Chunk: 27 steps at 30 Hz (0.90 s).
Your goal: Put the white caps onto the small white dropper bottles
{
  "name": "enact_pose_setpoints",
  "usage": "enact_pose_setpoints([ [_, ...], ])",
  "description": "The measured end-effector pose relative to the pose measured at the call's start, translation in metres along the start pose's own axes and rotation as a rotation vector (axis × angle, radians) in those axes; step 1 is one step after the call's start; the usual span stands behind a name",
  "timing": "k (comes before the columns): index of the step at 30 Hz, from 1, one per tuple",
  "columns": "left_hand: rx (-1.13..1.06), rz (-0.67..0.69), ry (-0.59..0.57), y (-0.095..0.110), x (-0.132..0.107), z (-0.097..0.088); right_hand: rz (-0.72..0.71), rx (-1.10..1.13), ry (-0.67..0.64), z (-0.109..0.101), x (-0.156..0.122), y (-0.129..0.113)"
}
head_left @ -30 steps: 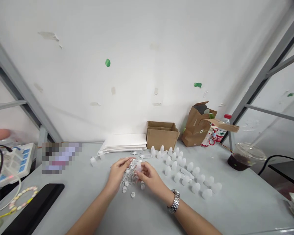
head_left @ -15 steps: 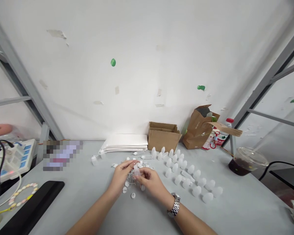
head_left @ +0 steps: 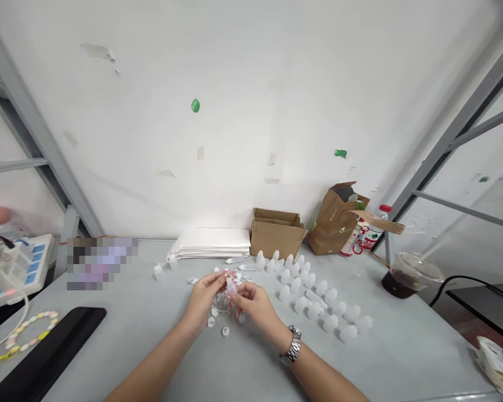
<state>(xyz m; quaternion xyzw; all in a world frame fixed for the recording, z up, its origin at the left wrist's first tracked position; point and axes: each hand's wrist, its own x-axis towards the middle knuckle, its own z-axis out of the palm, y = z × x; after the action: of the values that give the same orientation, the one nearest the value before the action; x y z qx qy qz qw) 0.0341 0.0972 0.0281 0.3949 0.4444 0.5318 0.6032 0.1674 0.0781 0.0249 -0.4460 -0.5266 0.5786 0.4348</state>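
Both my hands meet over the middle of the grey table (head_left: 159,340). My right hand (head_left: 254,304), with a metal watch on its wrist, pinches a small translucent plastic bottle (head_left: 231,286). My left hand (head_left: 203,296) has its fingers closed on the top of that same bottle. Beneath the hands lies a pile of small white caps and plugs (head_left: 220,312). To the right stand rows of several small white bottles (head_left: 318,298).
A stack of white sheets (head_left: 212,244), an open cardboard box (head_left: 276,231) and a brown paper bag (head_left: 339,218) line the wall. A cup with a dark drink (head_left: 411,273) sits right. A black pad (head_left: 46,357), bead bracelet (head_left: 29,329) and power strip (head_left: 12,268) lie left.
The view has shifted a little. My hands stay together over the pile, with the small bottle turned slightly between the fingers.
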Motion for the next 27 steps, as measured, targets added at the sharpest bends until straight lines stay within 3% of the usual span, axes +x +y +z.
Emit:
enact_pose_setpoints([
  [7,0.047,0.041,-0.035,0.0033,-0.0031,0.0021,-0.022,-0.025,0.027,-0.0019,-0.0007,0.0013],
  [20,-0.103,-0.084,-0.078,0.0057,-0.0023,0.0027,-0.086,-0.178,0.116,-0.0015,-0.0042,0.0036],
  [27,-0.086,-0.087,-0.127,0.0032,-0.0023,-0.0002,-0.211,-0.363,0.183,-0.0017,-0.0056,0.0088],
])
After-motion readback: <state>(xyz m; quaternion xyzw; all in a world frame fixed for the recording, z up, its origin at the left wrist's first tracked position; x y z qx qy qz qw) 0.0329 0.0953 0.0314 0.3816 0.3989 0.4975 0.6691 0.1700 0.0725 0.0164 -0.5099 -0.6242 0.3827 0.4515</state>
